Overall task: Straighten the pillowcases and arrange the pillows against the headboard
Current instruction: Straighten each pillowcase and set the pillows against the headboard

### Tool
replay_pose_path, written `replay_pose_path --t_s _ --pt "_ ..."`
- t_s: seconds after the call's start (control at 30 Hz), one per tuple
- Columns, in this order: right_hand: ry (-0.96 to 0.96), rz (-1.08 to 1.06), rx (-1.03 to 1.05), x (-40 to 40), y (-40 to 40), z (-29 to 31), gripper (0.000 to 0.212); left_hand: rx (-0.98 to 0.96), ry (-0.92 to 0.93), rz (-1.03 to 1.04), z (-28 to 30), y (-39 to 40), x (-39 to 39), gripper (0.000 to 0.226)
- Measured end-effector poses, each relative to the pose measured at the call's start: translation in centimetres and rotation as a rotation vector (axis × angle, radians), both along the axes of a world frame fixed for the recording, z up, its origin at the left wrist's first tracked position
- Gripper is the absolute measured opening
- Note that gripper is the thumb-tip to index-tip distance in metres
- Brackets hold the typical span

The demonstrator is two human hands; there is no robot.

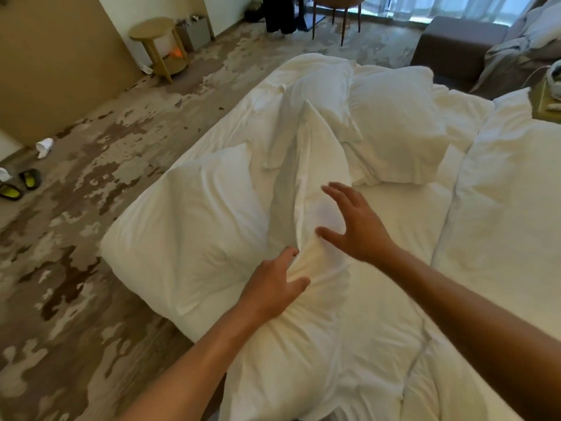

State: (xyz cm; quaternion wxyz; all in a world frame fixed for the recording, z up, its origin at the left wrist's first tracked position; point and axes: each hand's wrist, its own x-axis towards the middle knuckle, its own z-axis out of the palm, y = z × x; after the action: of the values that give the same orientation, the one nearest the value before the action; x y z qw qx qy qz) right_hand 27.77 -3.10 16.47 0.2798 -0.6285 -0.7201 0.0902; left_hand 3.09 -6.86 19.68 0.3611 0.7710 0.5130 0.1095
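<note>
Low in the centre of the frame, the left hand [274, 287] pinches a gathered fold of the white pillowcase [315, 183], thumb and curled fingers closing on the cloth where it bunches into tight radiating creases. Just above and to the right, the right hand [355, 226] is spread wide, fingers straight and apart, palm down close over the same cloth; whether it touches cannot be told. The pillowcase is limp, thin cotton, running as a long wrinkled strip from the hands up toward the frame's centre.

A plump pillow [188, 229] lies at centre left by the bed's edge, soft and lightly creased. Another pillow [394, 129] sits at upper centre right, puffed and smoother. A bulky white duvet [510, 202] fills the right side. At upper left stands a round wooden side table [158, 38] on the mottled brown-and-beige carpet [91, 183], and dark sandals with yellow insoles [21, 185] lie at the far left.
</note>
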Motion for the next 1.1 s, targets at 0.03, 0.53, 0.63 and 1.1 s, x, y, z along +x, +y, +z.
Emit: replay_pose_path --t_s 0.03,0.53,0.63,1.1 --pt "-0.119 0.109 -0.045 0.3 0.8 0.9 0.098 0.007 0.019 -0.035 0.1 -1.3 0.0 0.046" --pt "-0.459 0.464 -0.033 2.8 -0.9 -0.4 0.049 0.088 0.140 -0.231 1.0 -8.0 0.5 0.050" --pt "-0.435 0.390 -0.093 3.4 -2.4 -1.4 0.054 0.097 0.157 -0.215 0.4 -8.3 0.2 0.052" --pt "-0.244 -0.180 -0.105 7.3 -11.1 2.3 0.060 0.192 0.097 -0.241 2.7 -4.6 1.8 0.027"
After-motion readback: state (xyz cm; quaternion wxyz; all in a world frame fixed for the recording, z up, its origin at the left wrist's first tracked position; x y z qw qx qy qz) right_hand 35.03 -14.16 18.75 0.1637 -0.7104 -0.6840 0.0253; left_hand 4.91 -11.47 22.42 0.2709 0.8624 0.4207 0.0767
